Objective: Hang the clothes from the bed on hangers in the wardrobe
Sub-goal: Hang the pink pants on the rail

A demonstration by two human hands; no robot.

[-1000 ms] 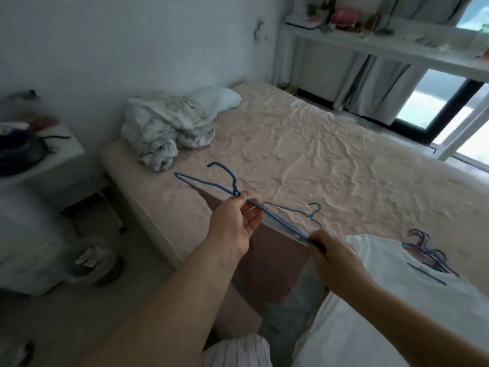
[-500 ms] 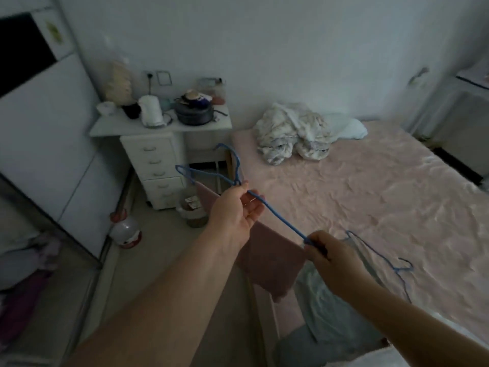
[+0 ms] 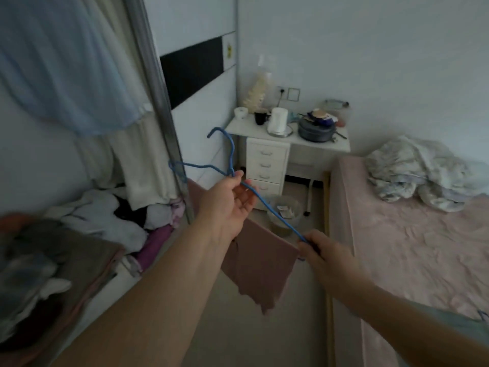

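Note:
A blue wire hanger [image 3: 275, 213] is held out in front of me with a dusty-pink garment [image 3: 259, 266] draped over its bar. My left hand [image 3: 230, 200] pinches the hanger just under its hook. My right hand [image 3: 320, 250] grips the hanger's right end. The open wardrobe [image 3: 158, 102] stands to the left, with a light blue garment [image 3: 66, 67] and a cream one [image 3: 143, 160] hanging inside and a pile of folded clothes [image 3: 87, 226] below. The bed [image 3: 412, 250] with its pink sheet lies to the right.
A white bedside desk with drawers [image 3: 267, 160] stands ahead, holding a kettle [image 3: 277, 120], a mug and a pot. A small waste bin [image 3: 284, 213] sits on the floor before it. A crumpled quilt [image 3: 423, 173] lies at the head of the bed.
My view has swung left from the bed to the wardrobe. Both hands have carried the hanger with the pink garment along, keeping the same grip.

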